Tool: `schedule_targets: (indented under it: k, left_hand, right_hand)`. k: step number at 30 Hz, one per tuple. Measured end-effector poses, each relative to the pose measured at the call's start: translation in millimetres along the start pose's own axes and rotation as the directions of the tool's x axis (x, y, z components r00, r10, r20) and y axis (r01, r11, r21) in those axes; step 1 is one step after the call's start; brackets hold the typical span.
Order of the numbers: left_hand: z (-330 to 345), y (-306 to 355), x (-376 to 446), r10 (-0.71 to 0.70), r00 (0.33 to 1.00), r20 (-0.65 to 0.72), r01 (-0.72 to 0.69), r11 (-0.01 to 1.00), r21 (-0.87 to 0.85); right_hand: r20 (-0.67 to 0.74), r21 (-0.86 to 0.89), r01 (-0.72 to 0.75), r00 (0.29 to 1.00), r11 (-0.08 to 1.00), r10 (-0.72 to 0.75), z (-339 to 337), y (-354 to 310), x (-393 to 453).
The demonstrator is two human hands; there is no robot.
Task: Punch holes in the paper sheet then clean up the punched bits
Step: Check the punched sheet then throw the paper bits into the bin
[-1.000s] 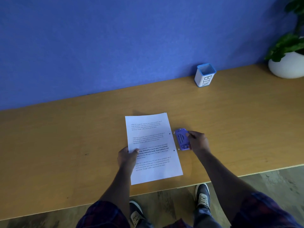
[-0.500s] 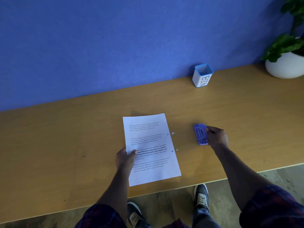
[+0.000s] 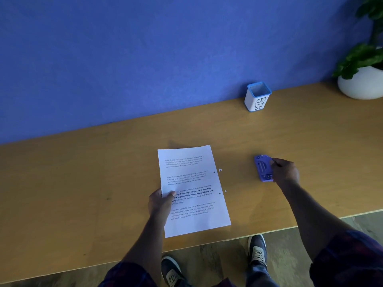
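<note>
two holes (image 3: 214,172) were punched; right hand (image 3: 285,172) gripped the punch (image 3: 263,168), left hand (image 3: 160,201) pinched the paper sheet (image 3: 192,191); loose bits (image 3: 220,169) awaited collection into the bin (image 3: 257,97).

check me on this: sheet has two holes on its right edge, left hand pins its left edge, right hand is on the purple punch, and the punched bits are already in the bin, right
Not quite: the punched bits lie on the table beside the sheet, not in the bin, as the head view shows. The left hand pins the left edge; the right hand is on the purple punch.

Blue wall (image 3: 145,59), wooden table (image 3: 72,193)
</note>
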State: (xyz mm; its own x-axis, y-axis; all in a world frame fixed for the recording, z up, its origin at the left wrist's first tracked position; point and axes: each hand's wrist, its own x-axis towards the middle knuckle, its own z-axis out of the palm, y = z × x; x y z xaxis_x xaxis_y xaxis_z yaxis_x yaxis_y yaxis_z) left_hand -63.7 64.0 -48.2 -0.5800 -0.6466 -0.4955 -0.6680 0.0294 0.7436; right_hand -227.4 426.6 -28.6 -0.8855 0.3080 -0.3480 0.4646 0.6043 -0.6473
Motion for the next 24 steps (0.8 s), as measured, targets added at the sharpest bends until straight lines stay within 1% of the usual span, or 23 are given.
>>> schedule_targets:
  k: [1,2,3,4,5,6,7,8,9,10,11,12,13,14,15,16,18,20,22,23,24]
  left_hand:
    - [-1,1,1,-0.004,1.0,0.007,0.004,1.0,-0.009]
    - [-1,1,2,-0.009,1.0,0.021,0.01,1.0,-0.027]
    - [-2,2,3,-0.014,0.999,0.038,0.016,0.999,-0.048]
    - [-3,3,3,-0.02,0.998,0.053,0.023,0.997,-0.072]
    - [-5,4,4,-0.028,0.998,0.064,0.035,0.994,-0.107]
    - [-8,7,4,-0.04,0.996,0.075,0.051,0.987,-0.152]
    - [-13,11,4,-0.046,0.995,0.089,0.062,0.978,-0.197]
    - [-18,16,4,-0.039,0.994,0.106,0.064,0.968,-0.242]
    - [-23,21,5,-0.013,0.992,0.127,0.05,0.956,-0.29]
    - [-29,28,5,0.031,0.988,0.154,0.025,0.936,-0.35]
    - [-36,36,4,0.088,0.979,0.181,-0.005,0.909,-0.416]
    - [-43,44,3,0.15,0.967,0.207,-0.033,0.876,-0.48]
    - [-51,51,2,0.212,0.951,0.226,-0.063,0.846,-0.529]
    - [-59,59,1,0.265,0.934,0.24,-0.091,0.826,-0.556]
    - [-67,67,0,0.305,0.919,0.249,-0.12,0.819,-0.561]
    - [-75,74,0,0.339,0.905,0.258,-0.147,0.817,-0.558]
    - [-89,85,1,0.41,0.863,0.296,-0.191,0.806,-0.56]
    - [-97,95,-1,0.458,0.828,0.323,-0.236,0.807,-0.541]
    - [-100,101,-4,0.472,0.815,0.337,-0.265,0.82,-0.507]
    - [-101,102,-5,0.471,0.816,0.336,-0.277,0.828,-0.488]
    - [-101,102,-7,0.472,0.818,0.33,-0.292,0.834,-0.468]
  right_hand:
    - [-0.021,-0.014,-0.026,0.999,1.0,0.025,0,-2,-3]
    - [-0.074,-0.043,-0.037,0.997,0.998,0.034,-1,-4,-8]
    - [-0.159,-0.071,-0.007,0.987,0.997,-0.004,0,-7,-13]
    - [-0.251,-0.077,0.08,0.963,0.994,-0.097,4,-10,-19]
    - [-0.32,-0.056,0.212,0.922,0.976,-0.219,10,-16,-25]
    - [-0.333,-0.015,0.339,0.885,0.941,-0.324,20,-25,-32]
    - [-0.279,0.055,0.419,0.878,0.906,-0.389,32,-36,-41]
    - [-0.16,0.146,0.428,0.9,0.892,-0.405,45,-50,-50]
    - [0.005,0.253,0.367,0.925,0.895,-0.381,57,-65,-59]
    - [0.173,0.373,0.264,0.922,0.89,-0.346,67,-79,-67]
    - [0.319,0.478,0.149,0.888,0.866,-0.33,73,-92,-74]
    - [0.429,0.555,0.061,0.834,0.83,-0.348,76,-103,-78]
    - [0.494,0.611,0.013,0.775,0.791,-0.394,78,-111,-80]
    - [0.516,0.653,0.006,0.728,0.757,-0.451,80,-118,-82]
    - [0.51,0.693,0.012,0.699,0.721,-0.501,79,-126,-85]
    - [0.488,0.736,0.01,0.685,0.677,-0.54,78,-133,-89]
    - [0.451,0.819,-0.045,0.668,0.572,-0.592,77,-145,-94]
    - [0.417,0.865,-0.057,0.634,0.499,-0.651,76,-151,-98]
    - [0.373,0.892,-0.007,0.574,0.451,-0.729,73,-150,-100]
    - [0.37,0.894,0.011,0.542,0.447,-0.754,72,-148,-101]
    - [0.379,0.884,0.037,0.526,0.466,-0.761,72,-144,-102]
